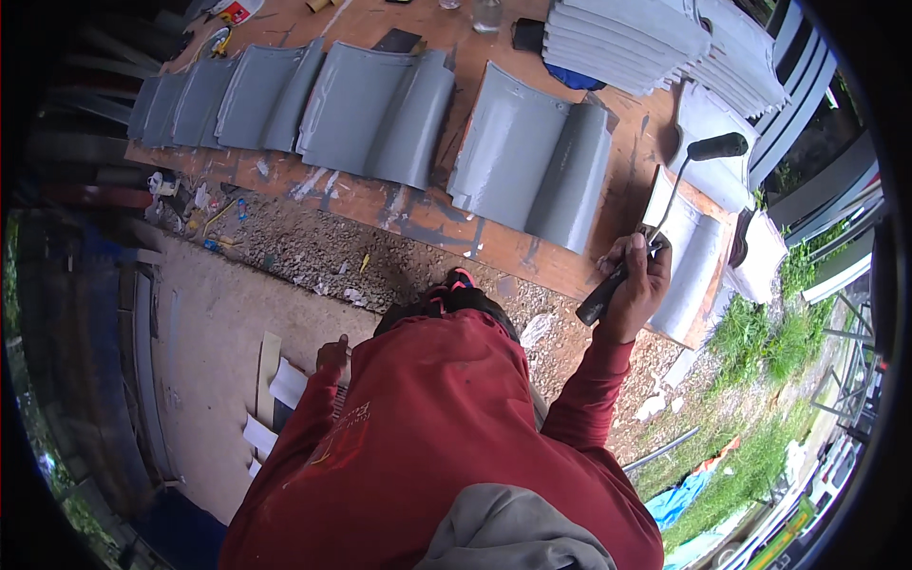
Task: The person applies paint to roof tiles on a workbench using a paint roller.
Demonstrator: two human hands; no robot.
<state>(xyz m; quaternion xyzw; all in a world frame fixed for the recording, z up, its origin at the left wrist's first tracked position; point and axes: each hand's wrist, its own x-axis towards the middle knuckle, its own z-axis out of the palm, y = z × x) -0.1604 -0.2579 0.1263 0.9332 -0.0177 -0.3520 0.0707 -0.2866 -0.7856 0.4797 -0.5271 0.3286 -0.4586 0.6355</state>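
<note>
My right hand (pixel 642 275) is closed round the dark handle of a paint roller (pixel 719 145), held up at the right end of the wooden table. The roller's dark head points up and to the right on its bent metal rod. Below it lies a curved roof tile (pixel 686 252), pale and partly glossy grey. Just left of my hand rests a wet-looking grey tile (pixel 518 157). My left hand (pixel 332 353) hangs low beside my body, away from the table; its fingers are too small and shadowed to read.
More grey tiles (pixel 366 114) line the table's (pixel 404 223) near edge to the left. Stacked pale tiles (pixel 622 43) stand at the back right, beside a glass jar (pixel 487 14). Gravel with scraps (pixel 328 252) lies below the edge. Grass (pixel 760 337) grows at right.
</note>
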